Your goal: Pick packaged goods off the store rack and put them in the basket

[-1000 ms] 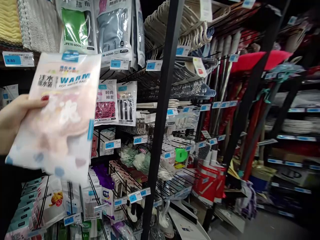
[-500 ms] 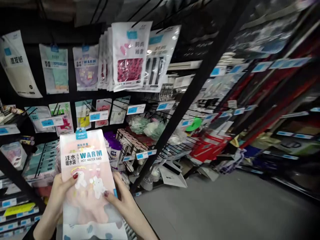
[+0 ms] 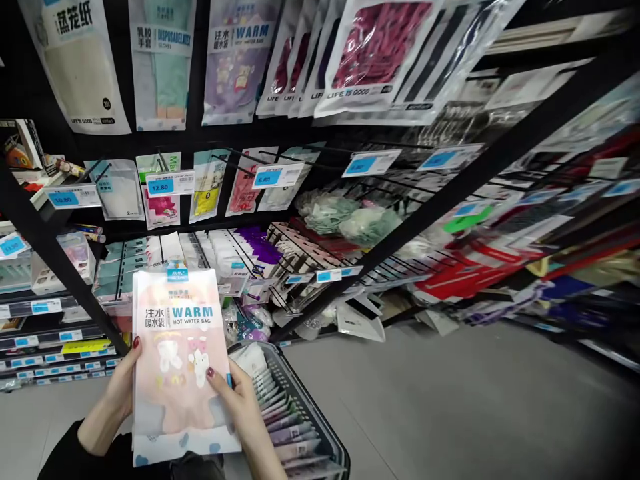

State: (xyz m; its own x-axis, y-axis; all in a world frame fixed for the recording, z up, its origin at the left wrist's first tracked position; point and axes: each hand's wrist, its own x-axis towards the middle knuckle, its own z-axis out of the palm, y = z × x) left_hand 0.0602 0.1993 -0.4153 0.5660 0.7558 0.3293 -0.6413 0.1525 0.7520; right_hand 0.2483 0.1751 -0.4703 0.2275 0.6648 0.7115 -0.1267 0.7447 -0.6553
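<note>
Lowered since earlier, the packet (image 3: 180, 373) at lower left is gripped by left hand (image 3: 119, 387) and right hand (image 3: 240, 400), seemingly for steadiness.

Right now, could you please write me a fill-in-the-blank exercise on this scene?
The pink package is labelled "____ HOT WATER BAG".
It is held by the left hand and the ____ hand.
In this view, the mint glove packet hangs to the ____ of the lilac packet.
Missing words: WARM; right; left.

hands (image 3: 241, 400) x2 | pink WARM pk (image 3: 177, 370) x1+ | bskt (image 3: 316, 412) x1 | prpl WARM pk (image 3: 237, 67) x1 vis.
</note>
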